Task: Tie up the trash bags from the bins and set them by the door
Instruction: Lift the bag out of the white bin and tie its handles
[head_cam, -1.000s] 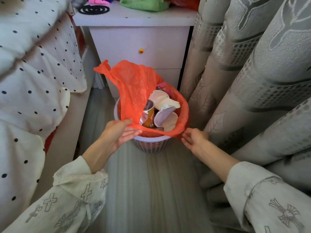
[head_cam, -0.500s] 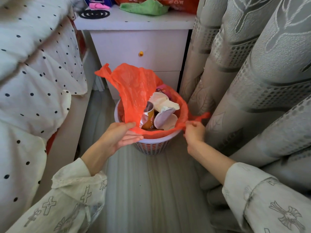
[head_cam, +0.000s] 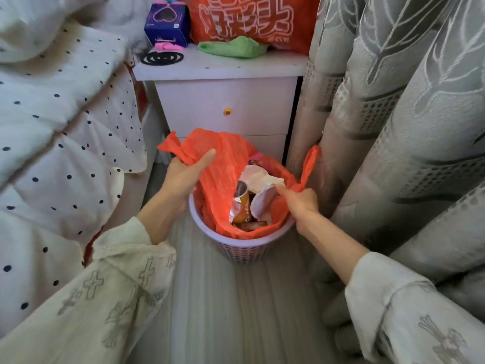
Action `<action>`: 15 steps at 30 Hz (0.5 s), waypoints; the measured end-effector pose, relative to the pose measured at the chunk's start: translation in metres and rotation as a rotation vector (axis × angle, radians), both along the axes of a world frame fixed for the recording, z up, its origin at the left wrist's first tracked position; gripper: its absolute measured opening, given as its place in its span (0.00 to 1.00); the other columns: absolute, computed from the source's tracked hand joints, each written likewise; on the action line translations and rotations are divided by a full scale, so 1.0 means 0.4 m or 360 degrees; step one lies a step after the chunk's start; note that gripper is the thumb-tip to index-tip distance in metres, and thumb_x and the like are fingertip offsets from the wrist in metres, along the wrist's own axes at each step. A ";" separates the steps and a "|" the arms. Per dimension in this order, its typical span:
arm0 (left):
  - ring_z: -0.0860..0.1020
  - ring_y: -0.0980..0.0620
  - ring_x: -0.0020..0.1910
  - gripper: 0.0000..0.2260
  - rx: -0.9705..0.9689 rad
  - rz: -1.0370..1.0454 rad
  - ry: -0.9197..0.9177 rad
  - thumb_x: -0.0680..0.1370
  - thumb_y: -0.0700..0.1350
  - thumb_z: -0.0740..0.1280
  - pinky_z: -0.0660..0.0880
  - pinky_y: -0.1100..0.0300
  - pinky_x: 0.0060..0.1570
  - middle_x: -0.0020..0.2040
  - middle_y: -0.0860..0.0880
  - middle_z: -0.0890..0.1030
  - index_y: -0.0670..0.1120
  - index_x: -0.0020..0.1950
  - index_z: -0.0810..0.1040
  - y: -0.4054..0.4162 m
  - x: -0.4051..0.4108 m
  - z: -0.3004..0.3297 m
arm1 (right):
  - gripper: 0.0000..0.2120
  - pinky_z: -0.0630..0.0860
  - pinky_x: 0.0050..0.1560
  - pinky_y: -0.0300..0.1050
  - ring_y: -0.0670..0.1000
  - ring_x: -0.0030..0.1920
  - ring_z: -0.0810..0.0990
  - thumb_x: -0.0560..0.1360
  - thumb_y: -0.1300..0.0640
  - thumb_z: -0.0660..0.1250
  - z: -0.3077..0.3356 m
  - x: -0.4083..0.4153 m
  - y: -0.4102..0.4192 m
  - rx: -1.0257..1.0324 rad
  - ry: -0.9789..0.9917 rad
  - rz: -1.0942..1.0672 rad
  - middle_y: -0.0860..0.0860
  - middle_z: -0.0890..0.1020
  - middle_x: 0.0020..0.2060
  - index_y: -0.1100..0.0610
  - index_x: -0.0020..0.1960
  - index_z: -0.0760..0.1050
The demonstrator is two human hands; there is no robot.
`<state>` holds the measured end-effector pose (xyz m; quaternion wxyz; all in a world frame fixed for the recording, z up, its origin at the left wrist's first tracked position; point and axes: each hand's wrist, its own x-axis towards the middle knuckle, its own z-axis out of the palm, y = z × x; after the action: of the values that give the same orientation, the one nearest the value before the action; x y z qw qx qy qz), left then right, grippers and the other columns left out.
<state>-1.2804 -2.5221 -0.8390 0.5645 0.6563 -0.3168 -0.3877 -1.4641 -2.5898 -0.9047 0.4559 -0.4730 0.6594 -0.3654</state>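
An orange plastic trash bag (head_cam: 225, 164) sits inside a small lavender lattice-sided bin (head_cam: 244, 248) on the pale striped floor (head_cam: 231, 311), in front of a white bedside cabinet (head_cam: 225, 106) and between a polka-dot duvet (head_cam: 60, 143) on the left and grey patterned curtains (head_cam: 393, 122) on the right. The left hand (head_cam: 186, 172) is closed around the bag's left handle flap, thumb on top and fingers underneath, with the orange plastic lifted up above the bin's rim. The right hand (head_cam: 301, 199) pinches the bag's right handle in a tight grip, and that strip of plastic stands upright just beside the curtain. Both arms wear cream sleeves printed with grey crosses. The bag's mouth is open between the two hands, and the near edge still drapes over the bin's front rim. Inside lie a crumpled gold can (head_cam: 240, 203), white paper cups or lids (head_cam: 259, 185), and something pink at the back, too hidden to identify. On the cabinet top rest a black mosquito coil (head_cam: 161, 58), a purple box (head_cam: 166, 23), a green cloth (head_cam: 233, 47) and a large orange bag with white characters (head_cam: 249, 19). A small yellow knob (head_cam: 227, 111) marks the drawer.
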 end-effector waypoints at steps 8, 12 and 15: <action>0.80 0.43 0.45 0.02 0.0011 0.0094 -0.0321 0.71 0.41 0.68 0.77 0.43 0.55 0.41 0.45 0.80 0.47 0.39 0.77 -0.118 0.029 0.052 | 0.17 0.73 0.62 0.50 0.61 0.60 0.77 0.76 0.56 0.60 0.092 0.041 -0.055 0.0119 0.0165 0.0175 0.62 0.79 0.59 0.64 0.61 0.75; 0.78 0.48 0.46 0.05 -0.0309 0.0007 -0.0153 0.79 0.38 0.56 0.77 0.49 0.54 0.45 0.47 0.77 0.46 0.49 0.70 -0.129 0.003 0.113 | 0.16 0.68 0.66 0.55 0.60 0.60 0.76 0.78 0.60 0.53 0.157 0.044 -0.058 0.0252 -0.0544 0.0132 0.60 0.79 0.58 0.64 0.60 0.74; 0.76 0.48 0.41 0.13 -0.0370 0.0135 0.0044 0.76 0.33 0.53 0.75 0.54 0.48 0.38 0.48 0.77 0.46 0.40 0.72 -0.138 0.016 0.111 | 0.13 0.73 0.57 0.53 0.57 0.46 0.79 0.77 0.65 0.51 0.176 0.058 -0.058 0.0295 -0.0885 0.0095 0.61 0.79 0.49 0.60 0.48 0.75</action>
<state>-1.2741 -2.5774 -0.7947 0.6569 0.5939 -0.3237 -0.3331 -1.4409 -2.6128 -0.8344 0.6711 -0.3303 0.5254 -0.4056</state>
